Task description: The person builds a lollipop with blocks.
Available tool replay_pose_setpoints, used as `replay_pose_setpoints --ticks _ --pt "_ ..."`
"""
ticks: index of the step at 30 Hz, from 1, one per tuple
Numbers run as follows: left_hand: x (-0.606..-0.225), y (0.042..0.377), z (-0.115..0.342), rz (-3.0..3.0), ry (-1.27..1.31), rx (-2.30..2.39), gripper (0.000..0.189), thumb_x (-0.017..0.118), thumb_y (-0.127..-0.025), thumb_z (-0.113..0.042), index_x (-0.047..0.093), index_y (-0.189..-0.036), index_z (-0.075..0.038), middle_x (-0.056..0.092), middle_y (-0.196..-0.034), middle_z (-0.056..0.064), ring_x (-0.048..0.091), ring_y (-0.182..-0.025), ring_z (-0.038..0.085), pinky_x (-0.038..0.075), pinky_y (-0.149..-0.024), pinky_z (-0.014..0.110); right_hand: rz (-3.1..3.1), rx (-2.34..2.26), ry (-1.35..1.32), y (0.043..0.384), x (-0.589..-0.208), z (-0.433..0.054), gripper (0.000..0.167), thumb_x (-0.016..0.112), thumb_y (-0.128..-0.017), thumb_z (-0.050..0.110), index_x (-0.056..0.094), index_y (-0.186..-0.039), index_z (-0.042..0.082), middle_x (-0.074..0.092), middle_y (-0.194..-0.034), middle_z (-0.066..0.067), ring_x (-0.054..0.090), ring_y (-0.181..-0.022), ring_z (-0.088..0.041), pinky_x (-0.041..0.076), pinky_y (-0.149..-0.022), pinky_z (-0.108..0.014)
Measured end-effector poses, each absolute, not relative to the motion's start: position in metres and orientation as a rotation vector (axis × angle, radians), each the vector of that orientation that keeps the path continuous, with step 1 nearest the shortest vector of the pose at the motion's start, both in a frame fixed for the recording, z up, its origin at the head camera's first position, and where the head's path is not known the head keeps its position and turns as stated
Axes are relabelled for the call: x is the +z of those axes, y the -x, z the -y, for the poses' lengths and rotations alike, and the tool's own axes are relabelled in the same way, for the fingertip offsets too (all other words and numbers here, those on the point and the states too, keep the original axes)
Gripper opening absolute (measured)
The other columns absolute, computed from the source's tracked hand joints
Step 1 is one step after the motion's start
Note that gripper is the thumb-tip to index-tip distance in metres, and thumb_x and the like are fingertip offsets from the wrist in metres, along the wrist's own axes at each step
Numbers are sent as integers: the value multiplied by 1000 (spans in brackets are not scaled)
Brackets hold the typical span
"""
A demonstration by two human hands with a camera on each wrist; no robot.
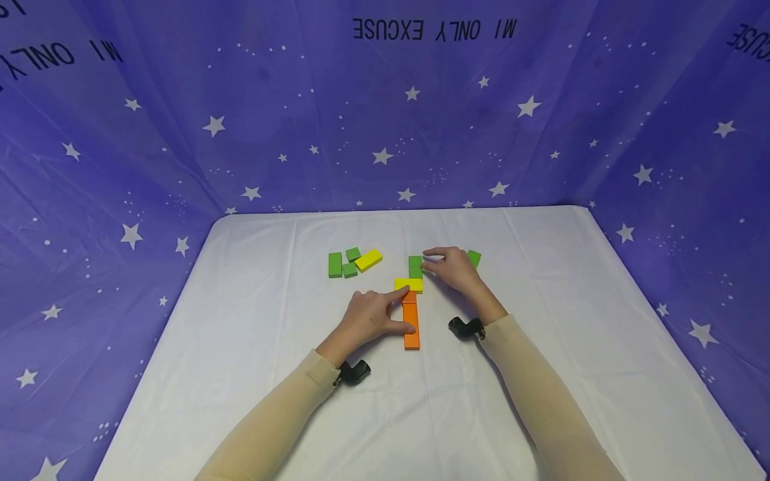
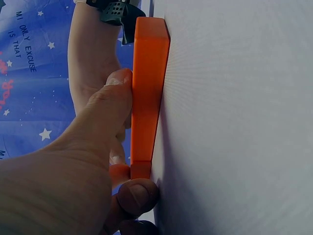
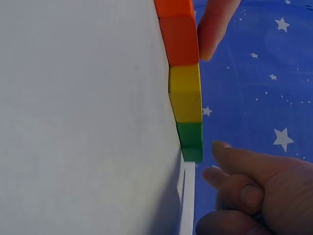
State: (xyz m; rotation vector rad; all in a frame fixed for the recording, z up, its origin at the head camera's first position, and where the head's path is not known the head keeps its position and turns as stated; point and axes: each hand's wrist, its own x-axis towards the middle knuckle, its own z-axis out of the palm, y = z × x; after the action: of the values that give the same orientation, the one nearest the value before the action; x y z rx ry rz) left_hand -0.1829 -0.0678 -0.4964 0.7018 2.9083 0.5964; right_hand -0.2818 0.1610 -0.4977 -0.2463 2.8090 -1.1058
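Note:
A line of blocks runs away from me on the white cloth. Nearest is a long orange block, followed by a small orange block, a yellow block lying crosswise, and two small green blocks at the far end. My left hand lies over the line from the left. Its thumb rests on the long orange block, and its index fingertip touches the yellow block's near edge. Just right of the green blocks, my right hand has thumb and index finger apart, with nothing between them.
Left of the line lie a larger green block, two small green blocks and a tilted yellow block. Another green block shows partly behind my right hand. A starry purple curtain stands behind the table.

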Motion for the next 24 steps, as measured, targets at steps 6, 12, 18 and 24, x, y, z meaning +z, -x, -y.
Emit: replay_pose_setpoints --ticks 6,12,18,24 --pt "-497 183 68 -2896 -685 607 91 70 -69 -76 52 -145 -29 48 -58 -6 43 -54 15 27 -62 33 -2792 -1156 193 279 -490 -172 41 70 -91 35 68 -127 16 71 -84 -8 57 -70 -21 43 -64 -36" --pt "-498 183 68 -2891 -689 601 91 70 -69 -76 51 -146 -30 49 -59 -6 44 -55 14 27 -62 33 -2771 -1212 172 278 -488 -188 46 73 -89 34 65 -131 18 64 -70 -12 50 -61 -21 38 -59 -36" --pt "-497 183 68 -2886 -693 608 92 69 -69 -77 50 -146 -30 43 -58 -4 41 -55 16 25 -63 34 -2741 -1308 176 279 -484 -206 51 74 -88 34 63 -134 16 50 -57 -7 40 -52 -19 34 -52 -35" --pt "-497 183 69 -2888 -693 605 92 68 -69 -78 50 -146 -31 36 -58 -3 37 -55 16 24 -63 33 -2688 -1351 149 281 -478 -228 55 75 -88 34 59 -135 11 55 -63 -8 42 -55 -17 35 -56 -34"
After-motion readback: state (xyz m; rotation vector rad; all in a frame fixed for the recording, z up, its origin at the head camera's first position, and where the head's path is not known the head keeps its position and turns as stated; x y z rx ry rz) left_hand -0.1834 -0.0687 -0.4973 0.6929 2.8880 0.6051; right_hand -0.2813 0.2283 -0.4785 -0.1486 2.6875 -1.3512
